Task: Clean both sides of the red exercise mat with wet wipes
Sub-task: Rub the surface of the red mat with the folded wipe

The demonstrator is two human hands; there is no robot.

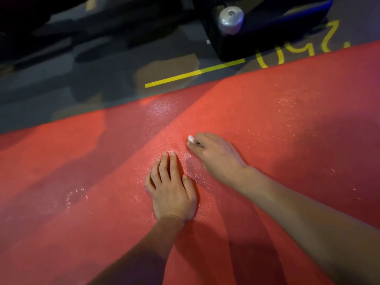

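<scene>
mostly the red mat (267, 120) glistens wet beside the right hand (216, 153).

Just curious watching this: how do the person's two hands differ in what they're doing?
The left hand lies flat, fingers straight, holding nothing; the right hand curls its fingers round a white wipe. The left hand sits nearer the person, the right reaches further out. Both rest on the red mat.

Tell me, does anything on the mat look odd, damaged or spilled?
Nothing looks damaged. The red mat shows glistening wet patches, likely left by wiping. The right hand holds a small white wipe, mostly hidden; the left hand lies flat on the mat.
</scene>
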